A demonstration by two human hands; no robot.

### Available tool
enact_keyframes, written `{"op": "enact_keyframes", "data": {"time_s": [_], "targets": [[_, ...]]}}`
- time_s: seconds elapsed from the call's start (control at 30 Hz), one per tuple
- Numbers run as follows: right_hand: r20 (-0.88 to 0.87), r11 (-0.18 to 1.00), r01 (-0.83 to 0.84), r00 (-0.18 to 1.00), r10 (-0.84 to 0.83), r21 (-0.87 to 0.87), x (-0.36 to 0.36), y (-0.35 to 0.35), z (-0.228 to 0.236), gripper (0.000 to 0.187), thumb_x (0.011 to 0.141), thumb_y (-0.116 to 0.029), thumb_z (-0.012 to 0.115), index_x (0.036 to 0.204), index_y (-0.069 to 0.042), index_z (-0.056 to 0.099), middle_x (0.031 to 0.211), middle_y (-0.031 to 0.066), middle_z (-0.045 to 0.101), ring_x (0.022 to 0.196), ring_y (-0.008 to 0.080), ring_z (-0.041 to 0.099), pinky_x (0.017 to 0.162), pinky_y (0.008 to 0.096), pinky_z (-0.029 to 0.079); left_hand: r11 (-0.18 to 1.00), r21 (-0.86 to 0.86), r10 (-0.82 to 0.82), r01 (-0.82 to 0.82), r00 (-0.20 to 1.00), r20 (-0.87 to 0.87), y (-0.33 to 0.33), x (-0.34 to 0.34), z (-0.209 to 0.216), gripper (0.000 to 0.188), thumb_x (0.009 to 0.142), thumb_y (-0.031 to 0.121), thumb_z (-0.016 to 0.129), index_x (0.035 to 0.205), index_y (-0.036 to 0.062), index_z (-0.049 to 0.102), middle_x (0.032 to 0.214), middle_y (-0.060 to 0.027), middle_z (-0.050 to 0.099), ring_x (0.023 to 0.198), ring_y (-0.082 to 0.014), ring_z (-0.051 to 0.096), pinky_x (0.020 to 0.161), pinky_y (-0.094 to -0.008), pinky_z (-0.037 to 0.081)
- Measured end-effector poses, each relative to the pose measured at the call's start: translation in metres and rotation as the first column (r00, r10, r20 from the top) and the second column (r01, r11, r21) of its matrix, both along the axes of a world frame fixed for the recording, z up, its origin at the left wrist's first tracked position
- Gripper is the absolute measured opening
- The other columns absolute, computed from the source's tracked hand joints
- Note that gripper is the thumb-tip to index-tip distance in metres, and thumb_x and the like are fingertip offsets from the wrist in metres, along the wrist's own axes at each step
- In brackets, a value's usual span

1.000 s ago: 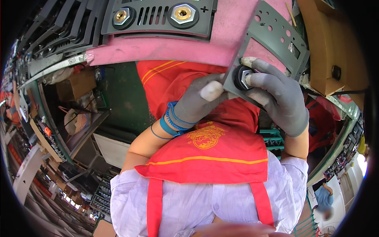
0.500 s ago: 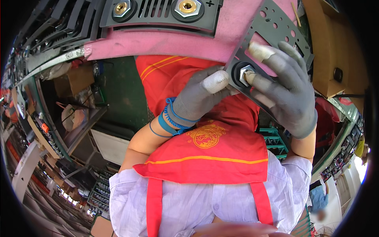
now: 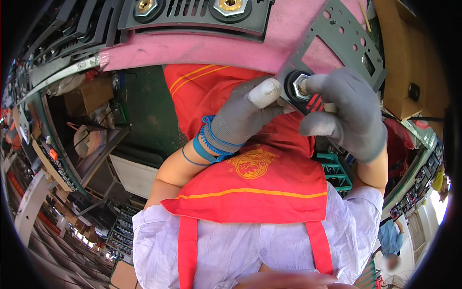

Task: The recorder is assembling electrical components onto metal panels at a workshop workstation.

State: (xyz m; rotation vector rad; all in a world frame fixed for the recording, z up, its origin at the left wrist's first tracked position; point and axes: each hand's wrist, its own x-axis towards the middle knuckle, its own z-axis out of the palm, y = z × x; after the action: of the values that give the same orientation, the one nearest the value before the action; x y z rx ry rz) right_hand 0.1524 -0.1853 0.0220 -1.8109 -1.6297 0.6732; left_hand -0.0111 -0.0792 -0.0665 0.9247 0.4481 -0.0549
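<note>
A dark grey perforated metal plate (image 3: 353, 36) slants from the pink cloth toward me. At its near corner a silver hex nut (image 3: 299, 86) sits over a black round washer (image 3: 290, 83). My left hand (image 3: 250, 103), in a grey glove with a worn white thumb, grips that corner from the left. The thumb lies by the plate's edge, and the other fingers are mostly hidden. Over the nut is my right hand (image 3: 351, 111), also gloved. Its bent index fingertip touches the nut's middle, while the thumb stands apart, nearer to me.
Another grey slotted panel (image 3: 192, 19) with two brass-centred nuts lies on the pink cloth (image 3: 192, 53). Several dark metal parts (image 3: 72, 29) stand at the far left. A cardboard box (image 3: 409, 58) is at the right. A person in blue (image 3: 390, 236) appears at the lower right.
My right hand's fingers have curled, and its thumb has come into view apart from the index finger. The plate has shifted slightly; my left hand keeps its grip.
</note>
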Motion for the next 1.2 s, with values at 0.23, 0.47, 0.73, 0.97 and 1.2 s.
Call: {"op": "enact_keyframes", "data": {"time_s": [0.23, 0.47, 0.73, 0.97, 1.2], "targets": [[0.206, 0.99, -0.076, 0.977, 0.049, 0.122, 0.007, -0.001, -0.003, 0.033, 0.07, -0.013, 0.07, 0.099, -0.002, 0.062, 0.099, 0.0132, 0.062, 0.091, 0.0302, 0.059, 0.08, 0.0365, 0.047, 0.875, -0.472, 0.162, -0.113, 0.985, 0.066, -0.004, 0.005, 0.004, 0.048, 0.09, 0.037, 0.055, 0.114, -0.0051, 0.054, 0.108, -0.011, 0.059, 0.101, -0.0194, 0.057, 0.09, -0.0346, 0.045], [0.352, 0.999, 0.044, 0.936, -0.032, -0.026, 0.006, -0.008, 0.003, 0.031, 0.082, -0.034, 0.062, 0.085, -0.004, 0.062, 0.084, 0.0111, 0.059, 0.079, 0.0296, 0.056, 0.086, 0.0397, 0.044, 0.895, -0.432, 0.148, -0.112, 0.988, 0.049, -0.001, 0.003, 0.002, 0.046, 0.091, 0.035, 0.054, 0.113, -0.0051, 0.055, 0.107, -0.0116, 0.06, 0.1, -0.0199, 0.058, 0.089, -0.0348, 0.046], [0.124, 0.973, 0.083, 0.986, -0.111, 0.215, 0.007, -0.011, 0.009, 0.039, 0.088, -0.033, 0.049, 0.059, -0.007, 0.042, 0.075, 0.009, 0.057, 0.079, 0.0295, 0.056, 0.093, 0.0495, 0.038, 0.976, -0.192, 0.104, -0.101, 0.995, 0.006, 0.003, 0.001, 0.004, 0.041, 0.093, 0.032, 0.05, 0.11, -0.0042, 0.057, 0.104, -0.0121, 0.061, 0.101, -0.0204, 0.058, 0.089, -0.0376, 0.046], [0.264, 0.932, 0.34, 0.894, -0.361, 0.125, 0.04, -0.066, 0.021, 0.012, 0.08, -0.014, 0.064, 0.08, -0.002, 0.06, 0.082, 0.0112, 0.06, 0.08, 0.0284, 0.059, 0.077, 0.0376, 0.046, 0.92, -0.384, 0.063, -0.076, 0.997, -0.047, 0.006, 0.005, 0.018, 0.047, 0.097, 0.035, 0.043, 0.121, -0.0053, 0.049, 0.113, -0.0139, 0.057, 0.104, -0.0212, 0.057, 0.097, -0.0391, 0.045], [0.859, 0.489, 0.87, 0.297, -0.417, -0.064, 0.13, -0.133, 0.024, 0.041, 0.088, -0.006, 0.049, 0.128, -0.012, 0.048, 0.129, 0.013, 0.053, 0.114, 0.0378, 0.053, 0.093, 0.0425, 0.044, 0.879, -0.476, -0.061, 0.029, 0.997, -0.052, 0.012, -0.001, 0.049, 0.05, 0.097, 0.03, 0.043, 0.132, -0.0051, 0.035, 0.125, -0.0224, 0.05, 0.119, -0.032, 0.052, 0.104, -0.0449, 0.04]]}}
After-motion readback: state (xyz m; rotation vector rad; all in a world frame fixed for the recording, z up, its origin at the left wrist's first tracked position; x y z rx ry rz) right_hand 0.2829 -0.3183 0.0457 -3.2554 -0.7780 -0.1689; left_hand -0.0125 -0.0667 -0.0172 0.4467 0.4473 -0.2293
